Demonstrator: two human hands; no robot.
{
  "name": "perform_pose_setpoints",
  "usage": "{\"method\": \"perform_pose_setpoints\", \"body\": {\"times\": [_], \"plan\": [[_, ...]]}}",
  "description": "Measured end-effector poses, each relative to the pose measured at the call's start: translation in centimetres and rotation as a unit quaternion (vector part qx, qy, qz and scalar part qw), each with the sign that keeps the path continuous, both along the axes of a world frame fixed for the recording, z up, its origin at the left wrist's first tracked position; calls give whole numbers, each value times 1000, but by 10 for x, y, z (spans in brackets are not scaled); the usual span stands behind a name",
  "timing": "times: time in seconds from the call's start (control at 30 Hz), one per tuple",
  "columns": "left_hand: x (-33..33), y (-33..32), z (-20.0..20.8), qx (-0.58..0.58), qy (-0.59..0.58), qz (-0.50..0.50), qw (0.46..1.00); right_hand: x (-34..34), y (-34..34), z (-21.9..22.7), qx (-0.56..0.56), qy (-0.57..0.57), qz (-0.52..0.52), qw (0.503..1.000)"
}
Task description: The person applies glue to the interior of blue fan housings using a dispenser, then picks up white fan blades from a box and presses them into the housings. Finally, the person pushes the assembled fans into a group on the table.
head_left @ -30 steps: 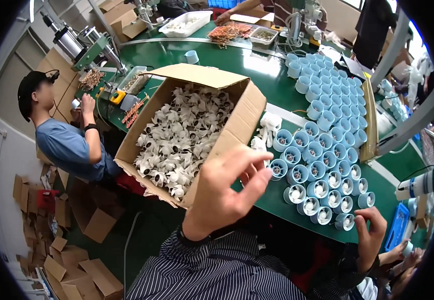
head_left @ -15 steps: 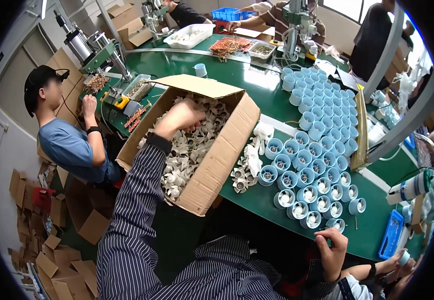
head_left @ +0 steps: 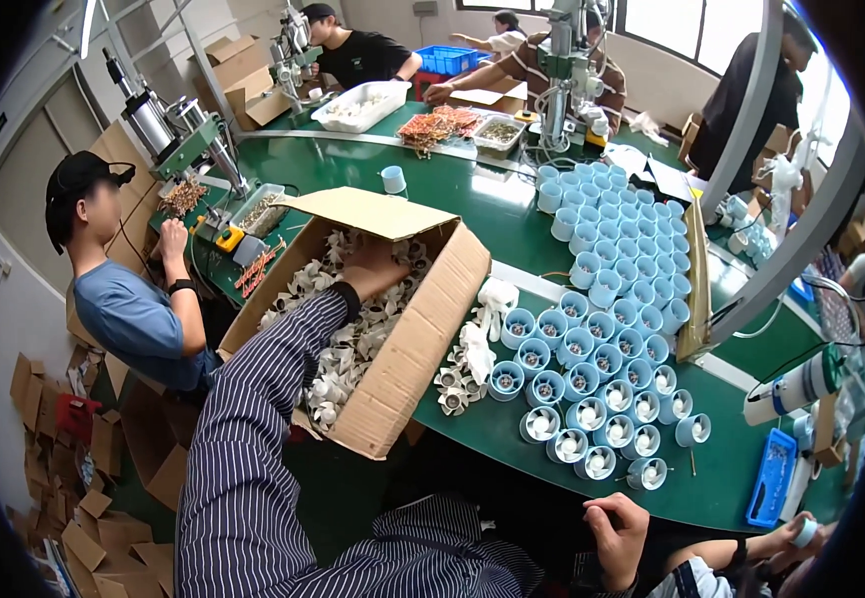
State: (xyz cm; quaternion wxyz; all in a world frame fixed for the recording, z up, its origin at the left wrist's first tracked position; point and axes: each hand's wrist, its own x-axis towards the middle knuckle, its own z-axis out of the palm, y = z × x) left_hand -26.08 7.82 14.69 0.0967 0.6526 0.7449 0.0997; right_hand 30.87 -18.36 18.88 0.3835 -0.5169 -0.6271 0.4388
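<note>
My left hand (head_left: pixel 376 267) is inside a cardboard box (head_left: pixel 414 344), its fingers down among many small white fan impellers (head_left: pixel 345 354). What those fingers do is hidden by the parts. My right hand (head_left: pixel 619 538) hangs over the table's near edge, fingers curled in, with nothing seen in it. Just beyond it stand light-blue cylindrical housings in rows; the front ones, such as this housing (head_left: pixel 647 473), have white impellers inside. Farther back, one housing (head_left: pixel 582 381) shows its inner core without an impeller. A few loose impellers (head_left: pixel 460 391) lie beside the box.
White gloves (head_left: pixel 482 334) lie on the green table (head_left: pixel 333 159) between box and housings. A lone blue cup-shaped housing (head_left: pixel 392 179) stands behind the box. A person in blue (head_left: pixel 138 309) is by a press at left. At lower right another person's hands (head_left: pixel 791 533) hold a housing.
My left hand has reached deeper into the box, toward its far side. My right hand has curled more. The view has shifted, so the table's things sit farther left.
</note>
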Motion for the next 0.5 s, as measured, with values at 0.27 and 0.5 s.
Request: {"method": "perform_pose_setpoints", "body": {"times": [0.27, 0.5], "plan": [[42, -32, 25, 179, 192, -36, 964, 1, -4, 7, 14, 13, -14, 1000], [15, -68, 38, 221, -24, -82, 972, 26, -28, 47, 50, 21, 19, 998]]}}
